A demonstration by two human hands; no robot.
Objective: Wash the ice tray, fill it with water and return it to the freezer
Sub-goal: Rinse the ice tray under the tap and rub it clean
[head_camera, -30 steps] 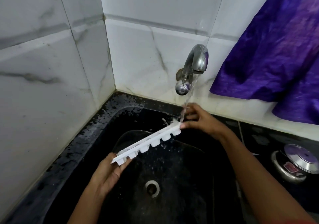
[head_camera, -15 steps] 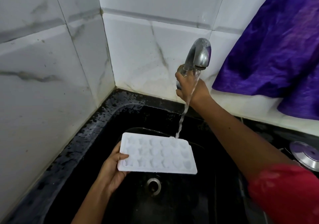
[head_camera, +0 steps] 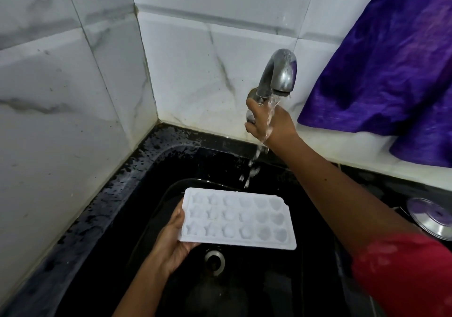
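- Left hand (head_camera: pixel 171 241) has the tray (head_camera: pixel 236 217) by its left short edge, thumb on the rim, the other fingers tucked underneath.
- Tray is white, cavities facing up and roughly level, held in the air over the middle of the black sink (head_camera: pixel 137 194), right above the drain (head_camera: pixel 215 260). It isn't touching the basin.
- Cavities are three rows of six, star shapes on the left, rounder ones on the right. Can't really tell how much water is in them.
- Right hand (head_camera: pixel 271 123) is up at the back edge of the sink, fingers curled tight around the knob (head_camera: pixel 250 118) under the tap (head_camera: pixel 278 74).
- Water (head_camera: pixel 256 155) comes out of the spout, runs past that hand and breaks into drops just behind the tray's far edge, so it misses the tray.
- Red sleeve (head_camera: pixel 403 275) on the right arm, bottom right corner.
- Purple cloth (head_camera: pixel 391 67) hangs against the tiled wall on the right, and a steel lid (head_camera: pixel 430 219) sits on the counter at the sink's right side.
- Sink rim at the back left corner is speckled with wet spots.
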